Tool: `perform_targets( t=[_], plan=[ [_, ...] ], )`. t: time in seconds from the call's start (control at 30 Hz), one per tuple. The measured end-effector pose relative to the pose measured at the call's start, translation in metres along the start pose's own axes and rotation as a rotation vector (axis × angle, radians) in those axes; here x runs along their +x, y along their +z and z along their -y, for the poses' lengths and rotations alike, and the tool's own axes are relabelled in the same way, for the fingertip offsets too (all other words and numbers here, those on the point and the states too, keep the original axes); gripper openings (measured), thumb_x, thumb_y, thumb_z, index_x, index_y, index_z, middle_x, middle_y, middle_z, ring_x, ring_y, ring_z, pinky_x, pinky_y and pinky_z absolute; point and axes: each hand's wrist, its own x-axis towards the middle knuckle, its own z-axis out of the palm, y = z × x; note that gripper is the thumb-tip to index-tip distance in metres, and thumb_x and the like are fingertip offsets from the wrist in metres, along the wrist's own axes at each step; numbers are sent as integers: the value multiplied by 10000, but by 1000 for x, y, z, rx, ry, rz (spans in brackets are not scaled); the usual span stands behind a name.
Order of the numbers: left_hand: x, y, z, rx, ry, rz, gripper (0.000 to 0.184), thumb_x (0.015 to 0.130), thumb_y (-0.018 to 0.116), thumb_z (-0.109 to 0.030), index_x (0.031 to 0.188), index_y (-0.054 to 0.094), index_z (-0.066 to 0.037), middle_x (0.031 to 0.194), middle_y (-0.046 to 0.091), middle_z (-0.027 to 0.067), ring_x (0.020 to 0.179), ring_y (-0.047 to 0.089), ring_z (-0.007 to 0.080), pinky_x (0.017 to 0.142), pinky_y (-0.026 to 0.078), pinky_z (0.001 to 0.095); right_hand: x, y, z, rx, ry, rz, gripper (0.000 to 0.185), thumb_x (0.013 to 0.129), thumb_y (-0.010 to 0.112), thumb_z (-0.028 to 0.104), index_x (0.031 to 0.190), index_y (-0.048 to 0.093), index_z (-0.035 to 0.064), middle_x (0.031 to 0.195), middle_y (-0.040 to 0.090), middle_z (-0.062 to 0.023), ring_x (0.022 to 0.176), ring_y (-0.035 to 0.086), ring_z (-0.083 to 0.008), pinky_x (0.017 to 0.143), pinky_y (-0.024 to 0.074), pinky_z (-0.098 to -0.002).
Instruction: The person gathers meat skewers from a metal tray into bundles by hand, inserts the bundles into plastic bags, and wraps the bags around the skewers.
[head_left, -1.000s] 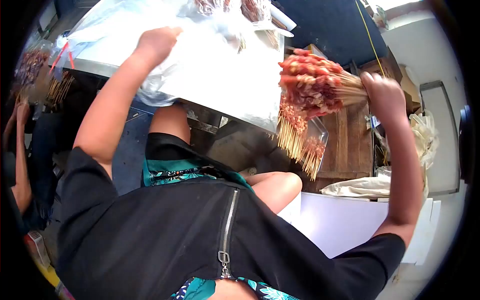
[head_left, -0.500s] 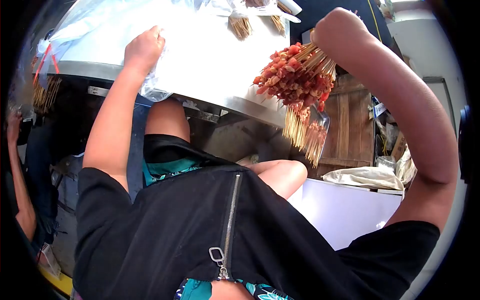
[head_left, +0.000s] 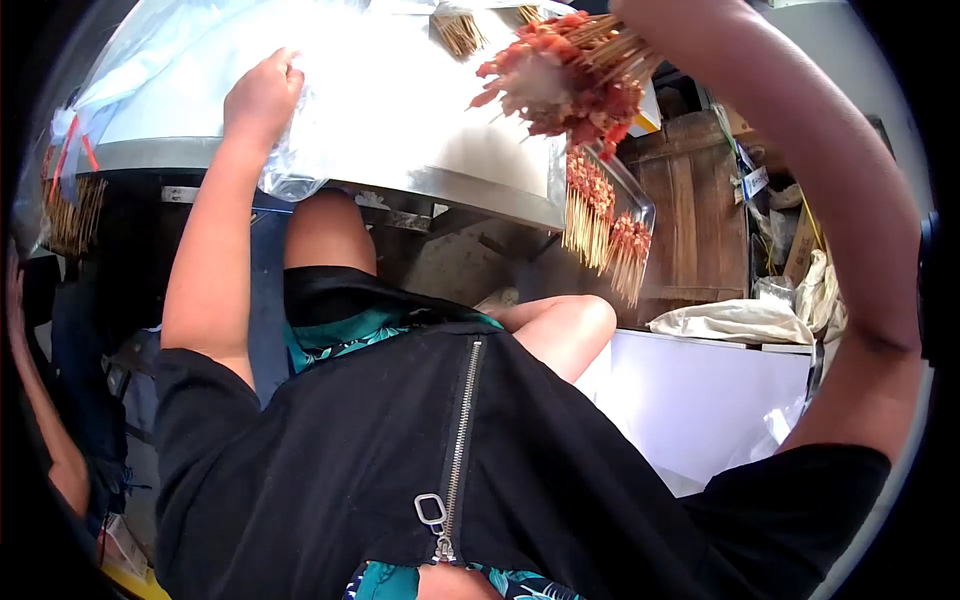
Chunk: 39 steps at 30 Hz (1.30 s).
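Observation:
High at the right, my right hand point(head_left: 665, 18) is closed round the stick ends of a thick bundle of meat skewers point(head_left: 575, 80); the top of the frame cuts the hand off. The bundle hangs tilted over the table's right end, red meat pointing left and down. My left hand point(head_left: 263, 97) is a fist above the white table point(head_left: 400, 130), gripping a clear plastic bag point(head_left: 295, 175) that droops over the near edge. More skewers point(head_left: 590, 205) lie in a metal tray point(head_left: 645, 205) below the table's right corner.
Bundles of sticks point(head_left: 458, 35) stand at the table's back. A tied bag of skewers point(head_left: 75, 205) hangs at the left end, near another person's arm point(head_left: 50, 430). A wooden board point(head_left: 685, 215), a cream cloth bag point(head_left: 735, 320) and a white surface point(head_left: 700, 390) are at the right.
My right hand has risen toward the top edge with the skewer bundle, which has moved up and left in view. My left hand, still on the bag, appears slightly further left as the view shifts.

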Motion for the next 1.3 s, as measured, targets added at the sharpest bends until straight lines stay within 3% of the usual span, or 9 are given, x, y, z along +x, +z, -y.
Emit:
perform_targets(
  t=[0.37, 0.43, 0.53, 0.63, 0.83, 0.87, 0.9, 1.07, 1.3],
  plan=[
    [0, -5, -3, 19, -20, 12, 279, 866, 478, -269, 1059, 601, -110, 951, 646, 151, 883, 611, 347, 749, 482, 446, 32, 29, 14, 210, 88, 11, 91, 750, 637, 226, 791, 712, 196, 747, 681, 17, 709, 673, -161, 550, 511, -333],
    [1, -3, -4, 24, -11, -3, 280, 861, 479, -262, 1057, 603, -106, 948, 646, 152, 883, 610, 348, 750, 481, 447, 25, 38, 25, 20, 48, -76, 78, 742, 637, 204, 763, 712, 195, 699, 668, 3, 672, 668, -174, 526, 504, -335],
    [2, 2, 2, 30, 19, -28, 284, 836, 476, -231, 1052, 606, -100, 943, 644, 159, 876, 611, 348, 746, 480, 448, -7, 86, 11, 275, 180, -156, 61, 714, 649, 183, 713, 709, 194, 658, 659, -8, 638, 659, -190, 502, 490, -342],
    [2, 1, 0, 13, -4, -6, 286, 838, 476, -233, 1051, 607, -95, 952, 643, 159, 871, 611, 350, 744, 480, 451, -42, 148, 12, 643, 392, -385, 266, 729, 681, 109, 979, 595, 73, 905, 665, -63, 884, 642, -253, 724, 512, -342],
    [-1, -2, -4, 45, -22, 7, 267, 842, 477, -232, 1039, 609, -109, 950, 644, 158, 873, 609, 353, 741, 479, 450, 3, 223, 173, 2205, 834, -802, 264, 684, 644, -1, 937, 573, 26, 834, 615, -34, 764, 583, -100, 653, 485, -275],
    [-2, -2, -5, 46, -21, 2, 268, 846, 479, -238, 1046, 609, -116, 949, 644, 158, 877, 608, 354, 742, 479, 447, 22, 216, 199, 2486, 710, -1046, 204, 686, 654, -16, 869, 571, 17, 798, 600, -28, 705, 585, -99, 601, 491, -268],
    [0, -3, -6, 47, -15, -7, 268, 851, 480, -243, 1053, 609, -123, 949, 644, 157, 880, 607, 354, 742, 479, 444, 36, 196, 213, 2552, 697, -1183, 286, 691, 674, -60, 938, 550, 15, 737, 583, -37, 590, 597, -120, 512, 527, -255],
    [4, 6, 5, -4, -18, 5, 284, 872, 483, -286, 1080, 613, -145, 929, 649, 151, 874, 611, 347, 731, 479, 430, 85, 145, 262, 2781, 816, -1394, 285, 716, 618, -51, 963, 493, 17, 732, 524, -17, 600, 553, -105, 543, 525, -258],
    [47, -51, -32, -421, -250, 223, 362, 873, 588, -361, 1019, 645, -35, 716, 608, 67, 694, 567, 171, 644, 448, 316, 74, 141, 271, 2989, 755, -1097, 343, 720, 651, 5, 1020, 486, -24, 771, 513, -30, 630, 585, -126, 533, 506, -242]
  ],
)
